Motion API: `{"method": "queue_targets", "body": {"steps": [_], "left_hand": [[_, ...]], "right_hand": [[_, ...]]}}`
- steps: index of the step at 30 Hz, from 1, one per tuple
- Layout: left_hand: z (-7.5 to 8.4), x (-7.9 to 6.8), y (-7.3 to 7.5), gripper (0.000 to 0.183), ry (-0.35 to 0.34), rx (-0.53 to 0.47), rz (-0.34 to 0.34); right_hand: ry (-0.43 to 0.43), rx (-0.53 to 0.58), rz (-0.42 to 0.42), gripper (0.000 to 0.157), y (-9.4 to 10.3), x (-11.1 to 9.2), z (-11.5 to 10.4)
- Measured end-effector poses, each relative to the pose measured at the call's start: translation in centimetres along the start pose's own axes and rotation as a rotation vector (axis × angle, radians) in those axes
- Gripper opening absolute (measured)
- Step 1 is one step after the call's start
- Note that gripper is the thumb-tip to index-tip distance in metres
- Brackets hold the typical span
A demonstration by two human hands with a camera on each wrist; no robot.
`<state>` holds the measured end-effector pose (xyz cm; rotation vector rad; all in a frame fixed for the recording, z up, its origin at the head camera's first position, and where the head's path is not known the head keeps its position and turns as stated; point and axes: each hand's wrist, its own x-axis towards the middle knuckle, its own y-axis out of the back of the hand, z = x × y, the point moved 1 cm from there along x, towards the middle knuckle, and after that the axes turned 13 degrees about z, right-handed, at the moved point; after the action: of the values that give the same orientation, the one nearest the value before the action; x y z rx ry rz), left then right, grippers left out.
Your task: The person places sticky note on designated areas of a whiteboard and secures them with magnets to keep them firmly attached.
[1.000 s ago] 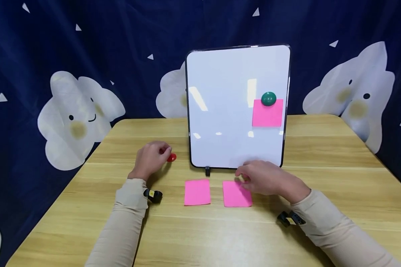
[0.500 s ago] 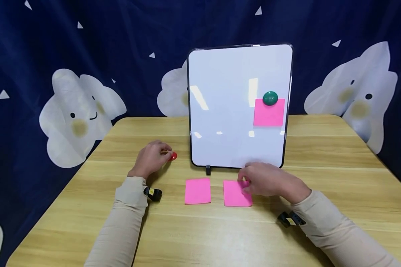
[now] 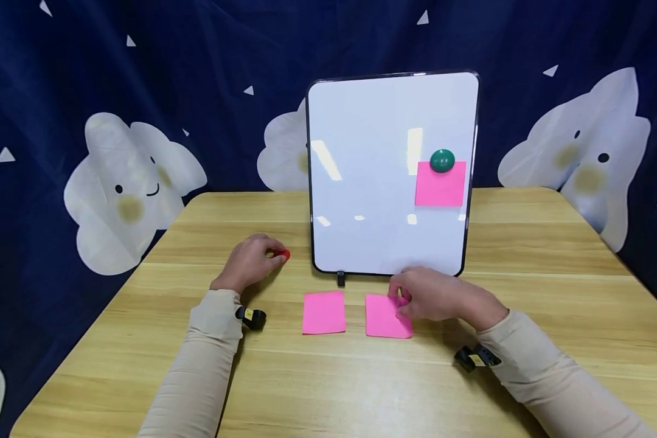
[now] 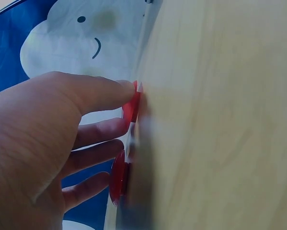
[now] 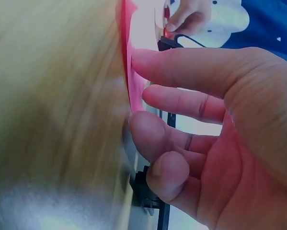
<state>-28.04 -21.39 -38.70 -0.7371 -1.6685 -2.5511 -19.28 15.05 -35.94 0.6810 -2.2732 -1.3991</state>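
A dark blue curtain (image 3: 224, 36) fills the background. In front of it is one pale wooden table (image 3: 306, 389). One whiteboard (image 3: 361, 152) with a black rim stands on the table, right of centre. Four white clouds (image 3: 106, 231) show on the curtain: two with clear faces, one partly hidden behind the board, one cut off at the left edge.

Two beige sleeves (image 3: 183, 377) reach in from below. The left hand (image 3: 249, 263), left of the board, pinches a red magnet (image 4: 133, 108) between thumb and forefinger. The right hand (image 3: 432, 293) is loosely curled, apparently gripping nothing, thumb tip over one pink note; whether it touches the note cannot be told.

There are three square pink notes: an upper note (image 3: 439, 191) on the board's right side, a left note (image 3: 324, 313) and a right note (image 3: 382, 319) on the table before it. The right hand covers the right note's upper corner and part of the board's lower edge.

Each wrist wears one small black device (image 3: 252, 318). One green magnet (image 3: 442, 160) overlaps the upper note's top edge. A second red magnet (image 4: 118, 178) sits beside the left hand's other fingers.
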Motion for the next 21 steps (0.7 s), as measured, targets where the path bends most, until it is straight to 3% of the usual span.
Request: {"method": "queue_targets", "body": {"steps": [6, 21], "left_hand": [[0.03, 0.04, 0.04, 0.020, 0.003, -0.010, -0.020], [0.08, 0.16, -0.16, 0.023, -0.015, 0.032, -0.015]], "right_hand": [[-0.023, 0.076, -0.008, 0.021, -0.01, -0.07, 0.19], [0.065, 0.129, 0.010, 0.018, -0.42, -0.20, 0.65]]}}
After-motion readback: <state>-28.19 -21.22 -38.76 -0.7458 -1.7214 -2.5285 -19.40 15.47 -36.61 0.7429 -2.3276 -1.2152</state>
